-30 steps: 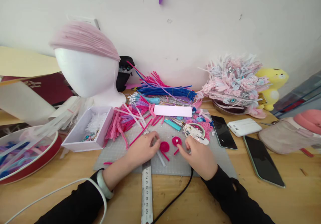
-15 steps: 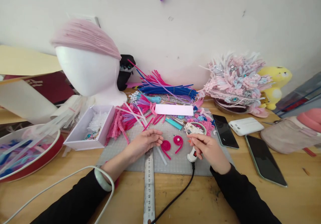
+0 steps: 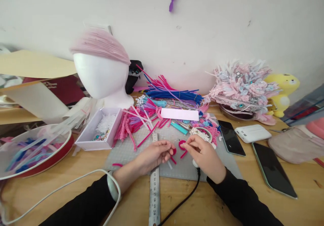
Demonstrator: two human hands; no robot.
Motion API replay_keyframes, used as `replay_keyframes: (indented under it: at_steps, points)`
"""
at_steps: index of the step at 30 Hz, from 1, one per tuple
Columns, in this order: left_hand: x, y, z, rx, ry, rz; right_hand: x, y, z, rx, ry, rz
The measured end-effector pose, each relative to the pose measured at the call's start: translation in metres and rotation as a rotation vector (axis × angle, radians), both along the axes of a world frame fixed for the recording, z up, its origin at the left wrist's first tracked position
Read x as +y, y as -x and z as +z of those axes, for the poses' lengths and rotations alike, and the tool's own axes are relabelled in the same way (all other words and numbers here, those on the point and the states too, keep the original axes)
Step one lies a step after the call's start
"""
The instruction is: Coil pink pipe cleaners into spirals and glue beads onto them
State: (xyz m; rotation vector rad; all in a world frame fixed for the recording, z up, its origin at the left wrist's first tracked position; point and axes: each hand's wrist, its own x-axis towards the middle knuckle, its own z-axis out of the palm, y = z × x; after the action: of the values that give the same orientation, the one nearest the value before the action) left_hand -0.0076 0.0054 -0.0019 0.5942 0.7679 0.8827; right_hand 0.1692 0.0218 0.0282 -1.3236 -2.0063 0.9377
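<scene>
Two magenta pipe-cleaner spirals with straight tails lie on the grey cutting mat (image 3: 126,156). My right hand (image 3: 207,158) pinches thumb and fingers at the right spiral (image 3: 182,145), covering part of it; anything small between the fingertips is hidden. My left hand (image 3: 154,155) has its fingers curled, thumb against forefinger, just in front of the left spiral (image 3: 174,151), which it partly hides. What its fingertips hold, if anything, I cannot make out. Below my left hand runs a steel ruler (image 3: 155,199). A white corded tool (image 3: 195,164) is mostly covered by my right hand.
Bundled pipe cleaners (image 3: 174,94) lie at the back. A foam head (image 3: 101,74), a bead box (image 3: 83,141) and a round tub (image 3: 50,160) stand left. Phones (image 3: 274,172), a white power bank (image 3: 253,133) and a decorated headpiece (image 3: 240,87) are right. A white cable crosses my left forearm.
My right hand has moved left and down onto the right spiral. My left hand has curled its fingers and come over the left spiral. The view has shifted slightly.
</scene>
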Motion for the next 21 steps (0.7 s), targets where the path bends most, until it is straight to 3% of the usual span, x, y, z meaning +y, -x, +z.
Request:
replay_keyframes:
  at_steps: [5,12,16,19,21]
  points:
    - [-0.001,-0.004,-0.004,-0.224,0.258,0.028,0.003,0.028,0.012,-0.291,-0.29,0.194]
    - [-0.006,-0.006,-0.004,-0.314,0.329,-0.035,-0.001,0.036,0.008,-0.462,-0.37,0.375]
    - [-0.006,0.002,-0.006,-0.34,0.324,-0.089,0.005,0.026,0.02,-0.443,-0.372,0.314]
    - [-0.005,0.009,-0.005,-0.339,0.27,-0.137,0.022,0.02,0.042,-0.426,-0.427,0.175]
    - [-0.003,0.012,-0.001,-0.342,0.231,-0.137,0.038,0.028,0.059,-0.445,-0.468,0.167]
